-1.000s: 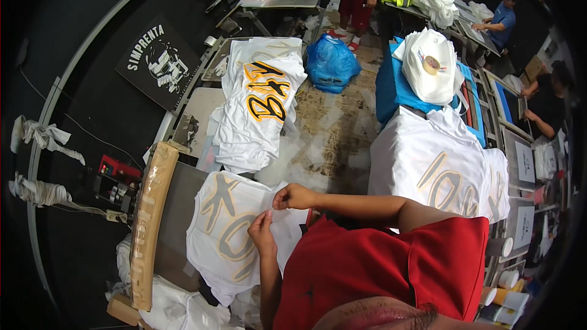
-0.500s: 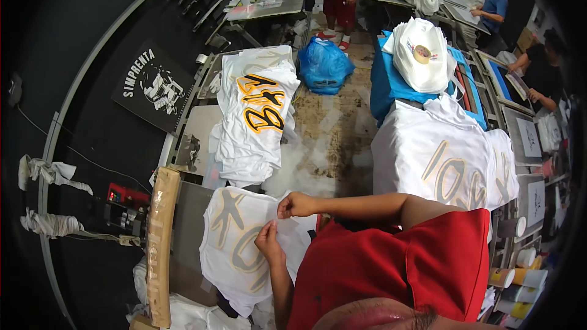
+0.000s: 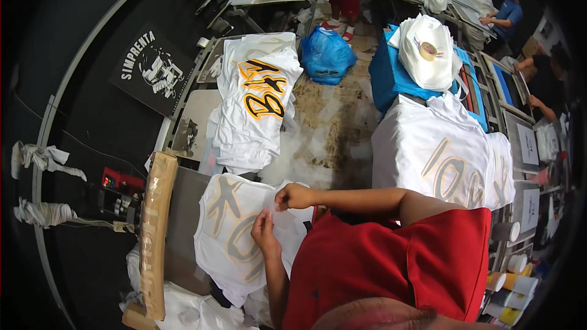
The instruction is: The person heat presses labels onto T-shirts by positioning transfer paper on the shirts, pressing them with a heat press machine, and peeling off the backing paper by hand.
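A white shirt (image 3: 215, 247) with grey-and-tan lettering lies spread on the flat work surface before me. Over its near edge, my right hand (image 3: 295, 197) is closed, fingertips bent inward. Just below it my left hand (image 3: 265, 232) is held up, thumb and fingers pressed together, their tips close to the right hand's. Whatever sits between the fingertips is too small or thin to make out. Both hands appear slightly above the cloth. Beyond it lies a pile of white shirts (image 3: 244, 140) with black, orange-edged lettering.
A long taped cardboard piece (image 3: 156, 238) edges the left side. Across the aisle, white printed shirts (image 3: 416, 146) drape a station beside a white bundle with a tape roll (image 3: 431, 52). A blue plastic bag (image 3: 327, 55) sits on the floor. Several people work farther off.
The view has shifted slightly, so the shirts sit a little higher. Both hands remain close together over the shirt; the right hand's fingers look more curled.
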`<state>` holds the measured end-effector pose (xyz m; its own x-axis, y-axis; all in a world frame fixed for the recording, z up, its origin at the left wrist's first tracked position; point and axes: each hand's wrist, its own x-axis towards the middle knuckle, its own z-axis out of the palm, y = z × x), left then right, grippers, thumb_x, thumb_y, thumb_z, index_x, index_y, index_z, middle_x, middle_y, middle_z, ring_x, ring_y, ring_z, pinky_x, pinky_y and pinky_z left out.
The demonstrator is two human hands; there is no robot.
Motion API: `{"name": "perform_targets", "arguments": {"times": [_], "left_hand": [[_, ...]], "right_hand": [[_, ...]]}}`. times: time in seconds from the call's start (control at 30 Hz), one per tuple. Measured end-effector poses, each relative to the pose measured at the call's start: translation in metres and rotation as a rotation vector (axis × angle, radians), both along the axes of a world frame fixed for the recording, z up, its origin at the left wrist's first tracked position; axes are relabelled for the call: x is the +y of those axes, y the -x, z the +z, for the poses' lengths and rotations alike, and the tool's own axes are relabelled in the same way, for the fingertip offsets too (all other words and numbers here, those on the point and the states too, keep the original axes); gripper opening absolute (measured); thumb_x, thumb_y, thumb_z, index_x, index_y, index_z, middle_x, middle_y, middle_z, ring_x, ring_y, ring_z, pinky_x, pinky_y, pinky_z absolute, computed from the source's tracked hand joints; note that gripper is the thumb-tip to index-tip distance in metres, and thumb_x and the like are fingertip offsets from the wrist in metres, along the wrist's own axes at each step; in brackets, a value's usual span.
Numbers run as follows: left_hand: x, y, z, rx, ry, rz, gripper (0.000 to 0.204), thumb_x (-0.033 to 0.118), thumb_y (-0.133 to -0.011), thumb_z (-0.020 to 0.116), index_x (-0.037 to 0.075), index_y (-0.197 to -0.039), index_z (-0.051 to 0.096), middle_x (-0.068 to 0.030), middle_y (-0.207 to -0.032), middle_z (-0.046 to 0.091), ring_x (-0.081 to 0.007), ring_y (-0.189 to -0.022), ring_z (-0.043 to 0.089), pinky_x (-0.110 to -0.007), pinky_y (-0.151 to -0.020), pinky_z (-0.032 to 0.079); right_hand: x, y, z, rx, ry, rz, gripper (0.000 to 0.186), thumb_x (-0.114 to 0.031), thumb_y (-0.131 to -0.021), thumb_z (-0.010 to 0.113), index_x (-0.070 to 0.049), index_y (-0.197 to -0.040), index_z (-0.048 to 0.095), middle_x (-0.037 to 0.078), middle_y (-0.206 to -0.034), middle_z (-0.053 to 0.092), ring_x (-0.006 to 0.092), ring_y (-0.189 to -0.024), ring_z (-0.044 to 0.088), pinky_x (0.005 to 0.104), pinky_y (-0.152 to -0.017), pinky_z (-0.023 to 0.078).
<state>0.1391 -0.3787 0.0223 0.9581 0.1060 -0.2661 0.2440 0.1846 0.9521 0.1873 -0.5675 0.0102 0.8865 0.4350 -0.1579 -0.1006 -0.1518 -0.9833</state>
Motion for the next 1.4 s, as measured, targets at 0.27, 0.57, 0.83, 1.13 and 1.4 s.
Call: {"name": "perform_targets", "arguments": {"times": [0.27,0.57,0.83,1.13,1.4], "left_hand": [[0.016,0.003,-0.023,-0.019,0.072,-0.093,0.012,0.011,-0.091,0.069,0.001,-0.084,0.067,0.0036,-0.077,0.060,-0.0050,-0.071,0.051,-0.021,-0.065,0.040],[0.019,0.003,-0.012,-0.057,0.008,-0.028,0.013,0.009,-0.090,0.069,0.000,-0.083,0.066,0.0019,-0.075,0.060,-0.0059,-0.069,0.051,-0.022,-0.066,0.041],[0.021,0.005,-0.024,-0.006,0.021,0.041,0.014,0.009,-0.088,0.072,-0.003,-0.085,0.066,-0.0013,-0.077,0.063,-0.0081,-0.070,0.055,-0.023,-0.067,0.044],[0.022,0.006,-0.033,-0.015,0.090,-0.078,0.011,0.001,-0.086,0.071,-0.004,-0.094,0.066,-0.0062,-0.086,0.068,-0.0118,-0.077,0.063,-0.024,-0.074,0.050],[0.017,0.001,-0.022,-0.025,0.051,-0.090,0.012,-0.002,-0.086,0.070,-0.005,-0.097,0.066,-0.0067,-0.092,0.068,-0.0116,-0.080,0.063,-0.024,-0.076,0.050]], "right_hand": [[0.009,-0.007,0.000,0.015,0.049,0.003,0.017,-0.019,-0.087,0.073,-0.003,-0.091,0.070,0.002,-0.080,0.071,0.0094,-0.074,0.064,0.0277,-0.071,0.051],[0.015,-0.013,-0.001,-0.024,0.087,0.090,0.019,-0.023,-0.086,0.074,-0.004,-0.092,0.072,0.003,-0.079,0.071,0.0105,-0.071,0.062,0.0289,-0.068,0.049],[0.017,-0.012,0.016,0.000,0.039,0.087,0.021,-0.025,-0.089,0.070,-0.004,-0.088,0.070,0.002,-0.075,0.069,0.0098,-0.068,0.059,0.0283,-0.066,0.047],[0.013,-0.007,0.013,-0.038,0.066,-0.011,0.018,-0.020,-0.084,0.074,-0.003,-0.089,0.071,0.003,-0.074,0.068,0.0113,-0.069,0.061,0.0282,-0.067,0.049],[0.006,-0.004,-0.002,-0.032,0.000,0.008,0.017,-0.006,-0.073,0.076,-0.003,-0.090,0.072,0.005,-0.075,0.070,0.0137,-0.069,0.065,0.0302,-0.066,0.051]]}}
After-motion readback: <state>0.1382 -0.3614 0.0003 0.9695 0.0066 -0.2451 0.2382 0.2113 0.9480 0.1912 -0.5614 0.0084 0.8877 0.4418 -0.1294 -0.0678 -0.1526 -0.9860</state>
